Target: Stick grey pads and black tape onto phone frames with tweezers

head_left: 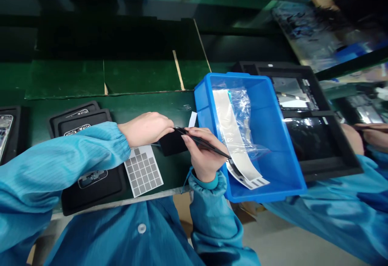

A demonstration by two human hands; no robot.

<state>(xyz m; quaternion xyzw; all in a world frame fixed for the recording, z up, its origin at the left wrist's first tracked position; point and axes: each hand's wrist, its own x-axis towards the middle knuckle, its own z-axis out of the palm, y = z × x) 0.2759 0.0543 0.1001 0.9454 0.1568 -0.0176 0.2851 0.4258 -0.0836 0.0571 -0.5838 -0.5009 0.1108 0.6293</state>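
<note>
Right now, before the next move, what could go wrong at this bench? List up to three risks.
The tweezers in the right hand point toward the blue bin, so they could nick the white strip or snag the plastic bag.

The left sleeve sits close to the grey sheet and the black tray, so a careless move could shift either.
</note>
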